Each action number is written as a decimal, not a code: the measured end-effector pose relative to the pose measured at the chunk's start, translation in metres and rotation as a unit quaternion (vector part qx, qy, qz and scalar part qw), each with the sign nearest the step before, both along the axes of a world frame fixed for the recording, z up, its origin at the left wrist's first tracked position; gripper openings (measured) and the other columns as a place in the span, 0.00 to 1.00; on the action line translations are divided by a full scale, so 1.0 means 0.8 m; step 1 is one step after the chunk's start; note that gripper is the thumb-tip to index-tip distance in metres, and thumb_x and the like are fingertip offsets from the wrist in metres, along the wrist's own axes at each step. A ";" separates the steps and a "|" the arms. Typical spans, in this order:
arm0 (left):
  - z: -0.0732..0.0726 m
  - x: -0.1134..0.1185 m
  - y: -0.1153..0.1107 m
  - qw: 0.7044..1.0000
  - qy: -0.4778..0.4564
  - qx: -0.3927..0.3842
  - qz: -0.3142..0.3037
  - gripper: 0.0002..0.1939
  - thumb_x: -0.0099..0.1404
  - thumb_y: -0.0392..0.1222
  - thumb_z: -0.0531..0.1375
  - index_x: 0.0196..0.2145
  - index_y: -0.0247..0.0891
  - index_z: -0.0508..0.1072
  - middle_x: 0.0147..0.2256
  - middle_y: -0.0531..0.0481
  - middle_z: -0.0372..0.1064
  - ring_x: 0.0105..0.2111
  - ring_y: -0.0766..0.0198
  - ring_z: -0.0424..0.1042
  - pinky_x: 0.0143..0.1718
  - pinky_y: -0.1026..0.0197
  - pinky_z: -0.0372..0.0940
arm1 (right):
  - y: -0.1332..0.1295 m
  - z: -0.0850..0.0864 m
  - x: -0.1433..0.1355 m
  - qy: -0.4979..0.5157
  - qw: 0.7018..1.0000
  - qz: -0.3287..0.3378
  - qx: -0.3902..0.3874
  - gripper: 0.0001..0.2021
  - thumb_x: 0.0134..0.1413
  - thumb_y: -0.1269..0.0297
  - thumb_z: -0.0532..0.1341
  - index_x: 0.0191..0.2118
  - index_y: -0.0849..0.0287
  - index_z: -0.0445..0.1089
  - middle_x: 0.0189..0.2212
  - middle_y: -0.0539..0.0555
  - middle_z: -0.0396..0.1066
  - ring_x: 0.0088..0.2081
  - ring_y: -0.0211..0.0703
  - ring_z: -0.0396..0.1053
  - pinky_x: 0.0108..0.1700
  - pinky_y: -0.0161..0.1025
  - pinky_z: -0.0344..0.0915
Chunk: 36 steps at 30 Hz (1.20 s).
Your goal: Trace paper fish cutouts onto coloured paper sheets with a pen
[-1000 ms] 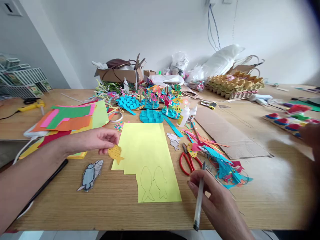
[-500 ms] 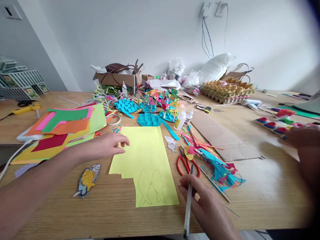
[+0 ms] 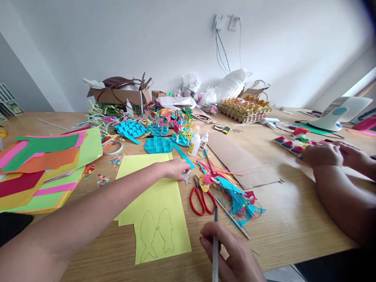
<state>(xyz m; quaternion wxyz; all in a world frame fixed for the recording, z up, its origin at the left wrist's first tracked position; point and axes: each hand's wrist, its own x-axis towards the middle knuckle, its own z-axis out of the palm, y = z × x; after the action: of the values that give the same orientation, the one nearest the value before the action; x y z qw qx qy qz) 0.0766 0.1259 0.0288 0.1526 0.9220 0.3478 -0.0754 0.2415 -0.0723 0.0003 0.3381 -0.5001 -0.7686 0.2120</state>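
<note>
My left hand (image 3: 177, 169) reaches across the yellow paper (image 3: 152, 196), its fingers closed on the upper part of a small grey paper fish (image 3: 187, 178). Two pencilled fish outlines show on the paper's near part. My right hand (image 3: 232, 250) is wrapped round a pen (image 3: 216, 243), whose tip points away from me, just right of the yellow paper. Between the hands lie red-handled scissors (image 3: 202, 201) with a small yellow paper fish (image 3: 203, 184) at their blades.
Coloured sheets (image 3: 58, 156) are stacked at left. Glue bottles (image 3: 194, 144), blue woven paper (image 3: 159, 145) and scraps (image 3: 237, 196) lie mid-table, beside cardboard (image 3: 241, 160). Another person's hands (image 3: 323, 154) work at right by a painted egg tray (image 3: 289, 147).
My left hand has moved right, from the yellow paper's left side to the grey fish. My right hand still holds the pen. The view has turned right.
</note>
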 end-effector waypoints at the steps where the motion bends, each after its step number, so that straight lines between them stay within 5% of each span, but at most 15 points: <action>1: -0.001 0.001 0.003 1.000 0.008 -0.004 -0.001 0.14 0.67 0.43 0.57 0.49 0.35 0.67 0.48 0.44 0.65 0.43 0.57 0.69 0.43 0.50 0.67 | 0.001 -0.001 0.001 0.001 1.000 0.001 0.001 0.07 0.59 0.66 0.52 0.29 0.54 0.62 0.20 0.47 0.67 0.21 0.36 0.64 0.24 0.30 0.60; 12: 0.013 0.002 0.005 0.995 -0.025 -0.094 0.025 0.12 0.67 0.41 0.58 0.46 0.34 0.67 0.43 0.46 0.67 0.38 0.60 0.70 0.38 0.54 0.68 | 0.012 -0.005 0.000 0.019 1.000 -0.023 -0.002 0.07 0.57 0.69 0.53 0.28 0.55 0.63 0.20 0.46 0.66 0.22 0.35 0.64 0.25 0.29 0.60; 16: 0.037 -0.012 -0.020 0.980 -0.064 -0.187 0.009 0.10 0.60 0.28 0.54 0.40 0.36 0.66 0.31 0.55 0.64 0.28 0.68 0.68 0.27 0.67 0.63 | 0.024 0.008 0.004 0.059 0.994 -0.089 0.028 0.05 0.54 0.68 0.55 0.28 0.56 0.65 0.22 0.48 0.67 0.23 0.37 0.65 0.26 0.31 0.62; 21: 0.055 -0.023 -0.068 0.959 -0.085 -0.270 -0.007 0.10 0.55 0.27 0.54 0.33 0.38 0.66 0.24 0.59 0.61 0.24 0.70 0.66 0.24 0.69 0.60 | 0.045 0.022 -0.009 0.118 0.988 -0.093 0.016 0.02 0.52 0.68 0.57 0.31 0.56 0.66 0.26 0.50 0.71 0.26 0.39 0.67 0.29 0.33 0.64; 36: 0.016 -0.042 -0.111 0.930 -0.160 -0.324 0.067 0.06 0.56 0.29 0.52 0.29 0.38 0.62 0.24 0.58 0.61 0.23 0.68 0.65 0.22 0.68 0.59 | 0.047 -0.011 -0.040 0.176 0.969 -0.075 -0.156 0.04 0.43 0.67 0.57 0.25 0.56 0.59 0.20 0.46 0.61 0.22 0.37 0.60 0.25 0.33 0.57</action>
<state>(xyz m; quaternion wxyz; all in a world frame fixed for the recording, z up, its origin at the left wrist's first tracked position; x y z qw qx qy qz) 0.0426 0.0371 0.0419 0.5011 0.7969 0.3365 -0.0255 0.2093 -0.0346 -0.0083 0.4008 -0.5578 -0.6145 0.3882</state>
